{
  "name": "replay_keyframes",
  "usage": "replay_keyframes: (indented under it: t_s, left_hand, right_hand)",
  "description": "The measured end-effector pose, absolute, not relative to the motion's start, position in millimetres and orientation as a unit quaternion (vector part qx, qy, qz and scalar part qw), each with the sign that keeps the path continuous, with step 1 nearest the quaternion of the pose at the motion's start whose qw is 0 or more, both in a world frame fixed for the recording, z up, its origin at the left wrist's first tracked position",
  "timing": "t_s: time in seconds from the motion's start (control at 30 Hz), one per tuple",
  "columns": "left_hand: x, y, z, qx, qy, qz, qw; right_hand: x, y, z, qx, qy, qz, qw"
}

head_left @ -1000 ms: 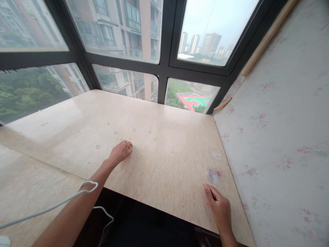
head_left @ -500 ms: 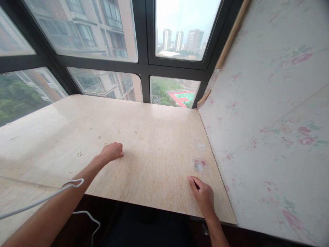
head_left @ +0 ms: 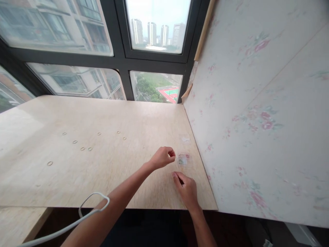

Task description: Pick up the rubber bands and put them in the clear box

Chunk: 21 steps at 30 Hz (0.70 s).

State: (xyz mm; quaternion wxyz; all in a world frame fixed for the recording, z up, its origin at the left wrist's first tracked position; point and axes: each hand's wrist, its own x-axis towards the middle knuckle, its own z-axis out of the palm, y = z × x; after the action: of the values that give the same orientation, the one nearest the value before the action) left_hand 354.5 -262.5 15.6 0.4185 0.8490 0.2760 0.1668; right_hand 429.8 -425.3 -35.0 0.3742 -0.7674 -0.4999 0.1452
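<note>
My left hand [head_left: 162, 158] is just left of a small clear plastic box [head_left: 189, 164], thumb and forefinger pinched together. A tiny pale thing may show at its fingertips, too small to make out. Small red and green rings or bands [head_left: 181, 161] lie inside the box. In front of the box, my right hand [head_left: 187, 192] rests low over the board with thumb and fingers closed; what they hold, if anything, is hidden. Several thin pale rings [head_left: 75, 142] lie scattered on the left part of the marbled surface [head_left: 144, 120].
A clear plastic piece [head_left: 185, 139] lies behind the box, close to the flower-patterned wall [head_left: 239, 113] on the right. Dark window frames [head_left: 120, 61] border the far edge. A white cable [head_left: 96, 210] loops over my left forearm.
My left hand has moved right, from beside the scattered rings to the clear box. My right hand keeps its closed pose near the box. The view has turned right.
</note>
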Motion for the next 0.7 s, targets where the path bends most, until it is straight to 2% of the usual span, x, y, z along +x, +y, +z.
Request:
replay_keyframes:
  t_s: [0.17,0.43,0.7]
  left_hand:
    - [376.0,-270.9,11.8,0.847,0.253,0.178,0.433]
    - [366.1,-268.9,5.4,0.832,0.269,0.174,0.453]
    - [288.4,-249.6,-18.7,0.804,0.392,0.266,0.36]
  right_hand:
    - [429.9,-426.1,-32.4,-0.761,-0.499,0.154,0.384]
    - [429.8,-427.3,-32.8,-0.761,-0.501,0.16,0.381]
    - [429.9,-427.5,-35.5,-0.758,-0.505,0.141,0.388]
